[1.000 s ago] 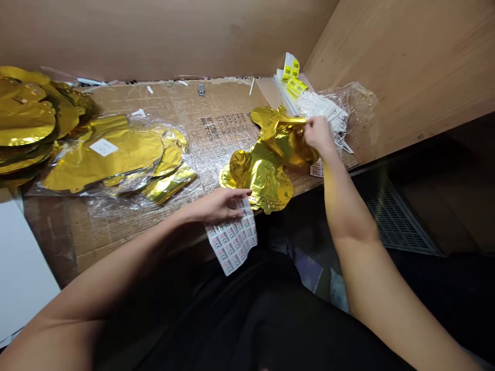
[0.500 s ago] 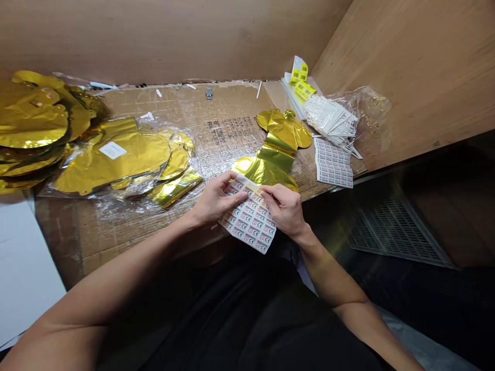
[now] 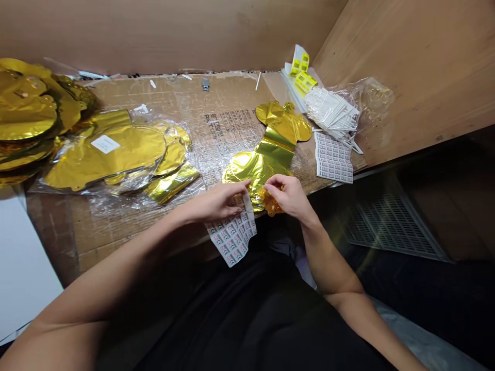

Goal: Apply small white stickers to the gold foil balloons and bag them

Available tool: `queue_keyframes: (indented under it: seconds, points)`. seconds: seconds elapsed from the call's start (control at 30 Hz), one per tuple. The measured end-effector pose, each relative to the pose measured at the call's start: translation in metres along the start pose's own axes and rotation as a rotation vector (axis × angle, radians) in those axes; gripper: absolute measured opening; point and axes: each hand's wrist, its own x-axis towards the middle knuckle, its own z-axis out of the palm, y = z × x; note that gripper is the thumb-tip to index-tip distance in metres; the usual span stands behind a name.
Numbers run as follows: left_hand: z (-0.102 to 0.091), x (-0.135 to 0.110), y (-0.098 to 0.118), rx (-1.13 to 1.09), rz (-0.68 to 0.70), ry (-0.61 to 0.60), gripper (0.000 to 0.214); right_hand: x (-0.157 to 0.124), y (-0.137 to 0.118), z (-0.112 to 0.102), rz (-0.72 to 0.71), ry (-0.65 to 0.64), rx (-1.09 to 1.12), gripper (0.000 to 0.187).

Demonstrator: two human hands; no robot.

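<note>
A crumpled gold foil balloon lies flat on the cardboard-covered bench, its lower end at the bench's front edge. My right hand pinches that lower end between its fingers. My left hand grips a sheet of small printed labels, which hangs over the bench edge, and rests next to the foil. A pale strip stands up from the sheet by my left thumb. A second label sheet lies flat to the right, out of reach of both fingers.
Stacked gold foil balloons and a bagged pile fill the left. Behind the right side are white sticks on a plastic bag and yellow labels. Wooden walls close the back and right. A floor grille lies below.
My right hand has left the label sheet and now pinches the foil's lower end. The sheet has shifted down and left in my left hand, and the foil's end looks gathered.
</note>
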Motion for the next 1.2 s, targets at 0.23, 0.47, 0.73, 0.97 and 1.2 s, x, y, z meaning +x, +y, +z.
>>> queue_keyframes:
  seconds: [0.23, 0.47, 0.73, 0.97, 1.2]
  points:
    - [0.003, 0.0, -0.011, 0.102, 0.005, -0.054, 0.07, 0.011, -0.002, 0.007, 0.07, -0.018, -0.657, 0.021]
    - [0.001, 0.0, -0.007, 0.0, 0.04, -0.013, 0.074, 0.019, 0.03, -0.003, -0.227, -0.153, -0.357, 0.019]
    - [0.016, 0.002, 0.003, -0.084, 0.051, -0.102, 0.071, 0.058, 0.028, -0.031, -0.073, -0.283, -0.143, 0.035]
    - [0.004, 0.003, 0.007, -0.44, -0.093, 0.091, 0.036, 0.119, 0.011, -0.124, -0.069, 0.532, -0.468, 0.04]
    - [0.0, 0.005, 0.003, -0.571, -0.072, 0.434, 0.042, 0.002, -0.011, -0.029, -0.095, -0.261, 0.108, 0.027]
